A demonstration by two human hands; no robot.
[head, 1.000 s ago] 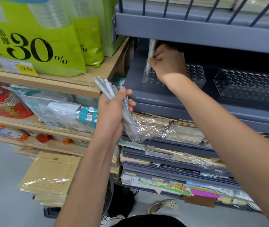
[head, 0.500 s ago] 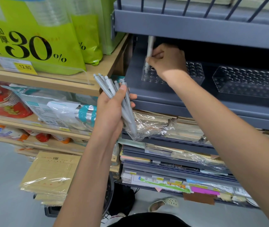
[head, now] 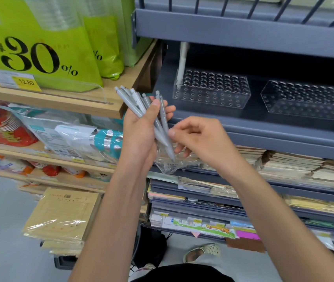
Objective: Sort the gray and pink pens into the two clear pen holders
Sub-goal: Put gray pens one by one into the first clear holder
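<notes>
Two clear holders (head: 213,96) (head: 308,106) are seen side by side on a gray shelf (head: 263,129). One pale pen (head: 182,64) stands near-upright in the left holder's far-left corner. Five gray pens (head: 139,104) are gripped in the left hand (head: 141,137), clicker ends up-left and tips down-right. The right hand (head: 202,139) is curled at the tips with its thumb on the rightmost pen; a grip cannot be confirmed.

Bright even indoor light, glare on plastic wrap, dark shelf recess, wide-angle edge warping, slight blur
</notes>
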